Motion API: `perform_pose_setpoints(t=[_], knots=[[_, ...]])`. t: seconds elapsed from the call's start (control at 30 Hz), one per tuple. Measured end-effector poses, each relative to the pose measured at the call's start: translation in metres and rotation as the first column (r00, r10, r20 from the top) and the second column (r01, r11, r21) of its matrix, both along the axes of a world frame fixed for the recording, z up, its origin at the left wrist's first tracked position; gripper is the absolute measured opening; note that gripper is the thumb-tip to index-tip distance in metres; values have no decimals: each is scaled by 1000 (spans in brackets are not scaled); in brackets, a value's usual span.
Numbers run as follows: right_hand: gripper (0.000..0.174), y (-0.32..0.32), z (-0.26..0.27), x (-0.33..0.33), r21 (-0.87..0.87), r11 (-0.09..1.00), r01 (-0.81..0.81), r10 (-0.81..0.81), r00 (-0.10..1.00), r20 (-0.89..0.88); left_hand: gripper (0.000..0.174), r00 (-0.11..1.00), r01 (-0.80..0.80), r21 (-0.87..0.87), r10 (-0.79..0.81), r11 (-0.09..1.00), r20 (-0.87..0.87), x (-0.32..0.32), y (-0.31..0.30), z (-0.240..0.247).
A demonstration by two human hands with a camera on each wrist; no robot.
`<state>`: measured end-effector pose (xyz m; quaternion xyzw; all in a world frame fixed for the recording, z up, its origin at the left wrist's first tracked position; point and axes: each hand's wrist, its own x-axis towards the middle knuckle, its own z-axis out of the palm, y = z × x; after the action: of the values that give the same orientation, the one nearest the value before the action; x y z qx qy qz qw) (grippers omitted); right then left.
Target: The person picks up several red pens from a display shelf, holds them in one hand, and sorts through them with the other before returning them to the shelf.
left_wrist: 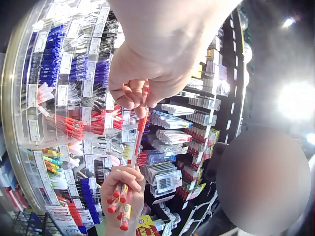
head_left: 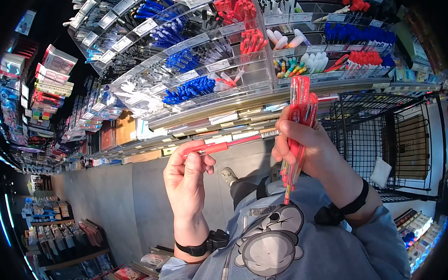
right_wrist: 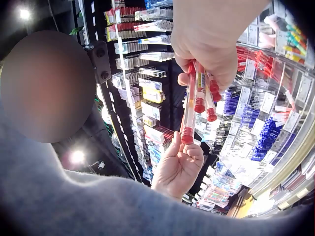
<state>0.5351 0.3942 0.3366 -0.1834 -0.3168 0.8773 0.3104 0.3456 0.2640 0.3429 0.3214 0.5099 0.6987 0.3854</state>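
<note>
Between the thumb and fingers of my left hand (head_left: 184,180) a red pen (head_left: 215,148) is pinched, lying nearly level in the head view. Its barcoded end reaches the fingers of my right hand (head_left: 310,140). That right hand grips a bundle of several red pens (head_left: 300,98), held upright with the tops above the fist and the other ends hanging below it. In the left wrist view, red-tipped pen ends (left_wrist: 118,202) stick out of the right fist. Clear barrels with red ends (right_wrist: 199,103) show in the right wrist view.
A tiered clear pen rack (head_left: 195,73) stands ahead, with blue pens (head_left: 188,90) and red pens (head_left: 252,41) in its compartments. A black wire cart (head_left: 358,133) is at the right. Shelves of packaged goods (head_left: 53,80) line the left, beside grey floor (head_left: 105,197).
</note>
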Motion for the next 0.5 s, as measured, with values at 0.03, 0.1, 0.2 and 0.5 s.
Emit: perform_pose_setpoints(t=[0.03,0.1,0.2,0.5], knots=[[9,0,0,0,0,1000,0,0,1000,0,25,1000,1,-1,-1,1000,-1,0,0,0],[9,0,-1,-1,-9,1000,2,-2,1000,-4,25,1000,2,-2,-2,1000,-3,0,0,0],[10,0,-1,-1,-14,1000,-5,5,1000,8,25,1000,-13,-20,12,1000,-28,1,0,-1],[10,-2,-11,-5,-114,993,26,-12,992,124,19,999,53,-105,-54,993,-5,-5,-2,-9]])
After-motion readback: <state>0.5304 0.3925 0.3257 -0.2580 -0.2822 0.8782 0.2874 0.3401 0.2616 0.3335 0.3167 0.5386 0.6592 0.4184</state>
